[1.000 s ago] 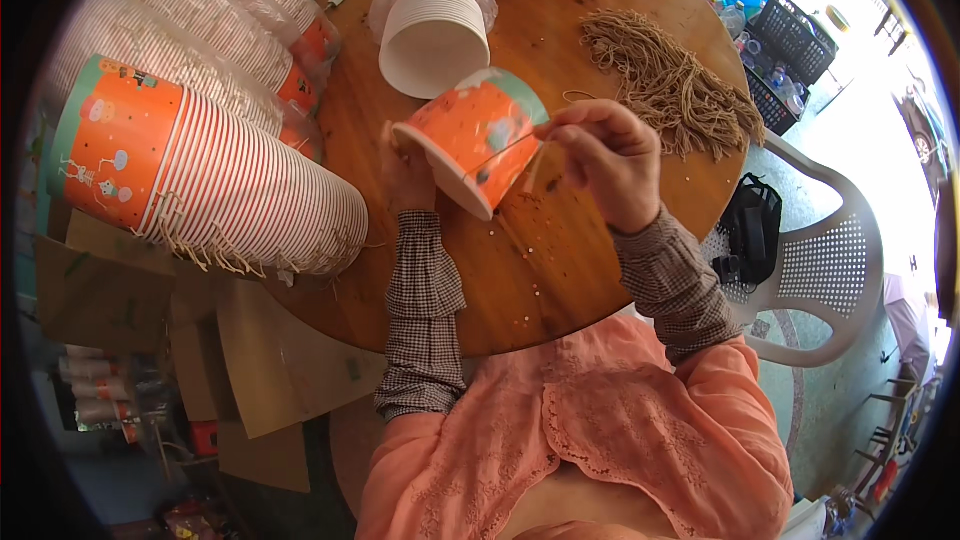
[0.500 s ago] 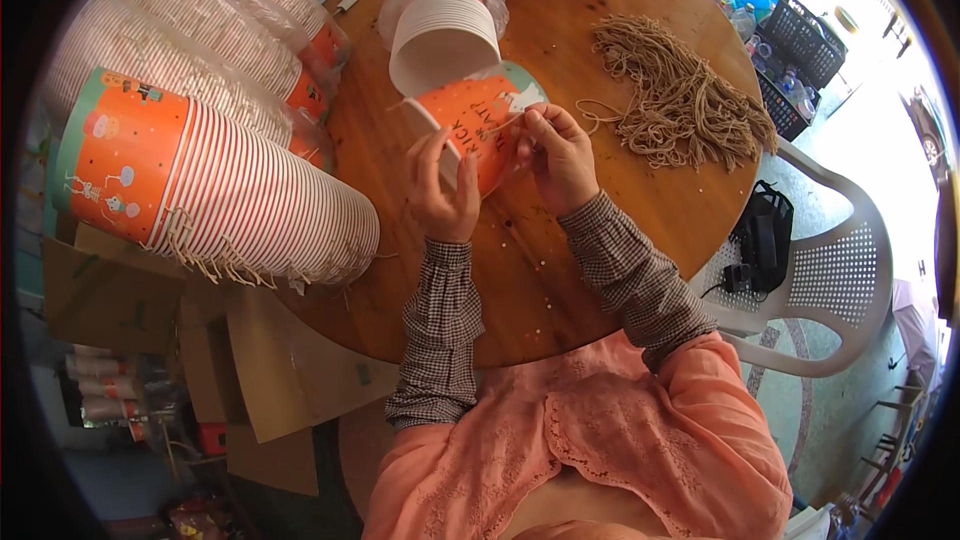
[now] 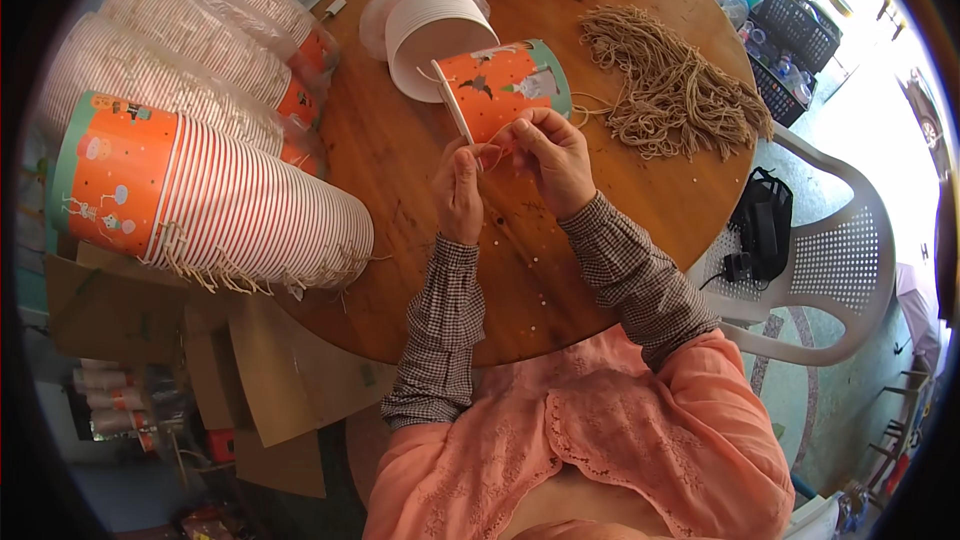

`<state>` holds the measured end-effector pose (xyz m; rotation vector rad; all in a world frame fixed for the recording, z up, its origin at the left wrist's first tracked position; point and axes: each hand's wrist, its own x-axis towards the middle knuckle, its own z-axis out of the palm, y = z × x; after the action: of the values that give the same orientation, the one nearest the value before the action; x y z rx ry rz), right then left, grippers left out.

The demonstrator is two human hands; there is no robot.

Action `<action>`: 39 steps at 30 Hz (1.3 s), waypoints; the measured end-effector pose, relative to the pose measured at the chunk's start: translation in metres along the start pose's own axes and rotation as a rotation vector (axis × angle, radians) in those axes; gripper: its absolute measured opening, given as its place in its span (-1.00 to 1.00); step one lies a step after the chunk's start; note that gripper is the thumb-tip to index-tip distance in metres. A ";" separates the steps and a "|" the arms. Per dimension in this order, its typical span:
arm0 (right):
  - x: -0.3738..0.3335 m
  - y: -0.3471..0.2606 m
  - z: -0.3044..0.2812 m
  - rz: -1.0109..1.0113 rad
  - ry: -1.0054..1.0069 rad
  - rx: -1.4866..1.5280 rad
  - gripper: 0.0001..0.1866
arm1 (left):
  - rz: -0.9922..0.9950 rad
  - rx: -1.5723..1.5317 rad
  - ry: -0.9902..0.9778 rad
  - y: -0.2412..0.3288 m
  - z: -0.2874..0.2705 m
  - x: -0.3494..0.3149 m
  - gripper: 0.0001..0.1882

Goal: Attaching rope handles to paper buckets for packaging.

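Note:
An orange paper bucket (image 3: 500, 85) with a green base band lies tilted on its side in front of me, its white rim towards the left. At the near side of that rim my left hand (image 3: 460, 200) is closed, thumb and fingers pinching the edge. Close beside it my right hand (image 3: 556, 165) pinches a thin cord (image 3: 488, 149) by the rim. A short cord end sticks out at the rim's far side. Exactly how the cord passes through the wall is hidden by my fingers. Behind stands a stack of white-lined buckets (image 3: 425, 40), partly in clear plastic.
A long stack of nested buckets (image 3: 260, 200) with cord handles lies at the left, near plastic-wrapped stacks (image 3: 190, 60). A heap of tan cords (image 3: 680, 90) spreads at the right. Cardboard boxes (image 3: 290, 370) and a plastic chair (image 3: 840, 270) flank the round wooden table (image 3: 540, 310).
The bucket has turned, its printed lettering now out of sight. My left hand has gone from the bucket's side to its near rim, and my right hand has moved slightly closer to it.

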<state>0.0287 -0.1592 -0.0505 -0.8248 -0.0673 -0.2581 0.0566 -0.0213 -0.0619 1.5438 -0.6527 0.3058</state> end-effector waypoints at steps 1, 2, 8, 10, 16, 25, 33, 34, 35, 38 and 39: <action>-0.001 0.000 -0.001 -0.002 0.001 0.002 -0.89 | -0.065 -0.085 0.022 0.000 0.001 -0.001 -0.53; -0.001 0.000 -0.001 0.004 -0.011 0.002 -0.89 | -0.065 -0.086 0.021 -0.001 0.001 -0.001 -0.53; -0.002 0.001 -0.001 0.016 -0.012 -0.007 -0.90 | -0.042 0.076 -0.021 0.001 -0.004 0.001 -0.71; -0.003 0.001 0.002 0.025 0.001 -0.023 -0.91 | 0.017 0.091 0.092 0.003 -0.003 0.001 -0.78; -0.001 0.001 -0.013 -0.187 -0.054 -0.829 -0.89 | 0.238 0.457 0.159 0.015 -0.008 0.005 -0.76; -0.012 -0.015 0.005 0.206 -0.228 -0.279 -0.85 | 0.226 0.464 0.043 0.017 -0.010 0.001 -0.82; -0.008 -0.005 -0.002 0.024 -0.195 -0.570 -0.84 | 0.232 0.447 0.014 0.012 -0.010 0.004 -0.85; -0.007 -0.003 -0.003 0.024 -0.194 -0.570 -0.84 | 0.253 0.465 0.012 0.011 -0.009 0.005 -0.85; -0.007 0.000 -0.005 -0.027 -0.175 -0.604 -0.85 | 0.253 0.465 0.011 0.011 -0.010 0.005 -0.85; -0.004 0.004 -0.008 -0.067 -0.153 -0.652 -0.87 | 0.270 0.498 0.013 0.007 -0.010 0.006 -0.85; -0.004 0.005 -0.009 -0.055 -0.152 -0.666 -0.87 | 0.276 0.486 0.020 0.006 -0.010 0.007 -0.84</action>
<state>0.0261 -0.1621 -0.0610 -1.5067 -0.1511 -0.2728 0.0607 -0.0133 -0.0522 1.9069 -0.8168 0.7291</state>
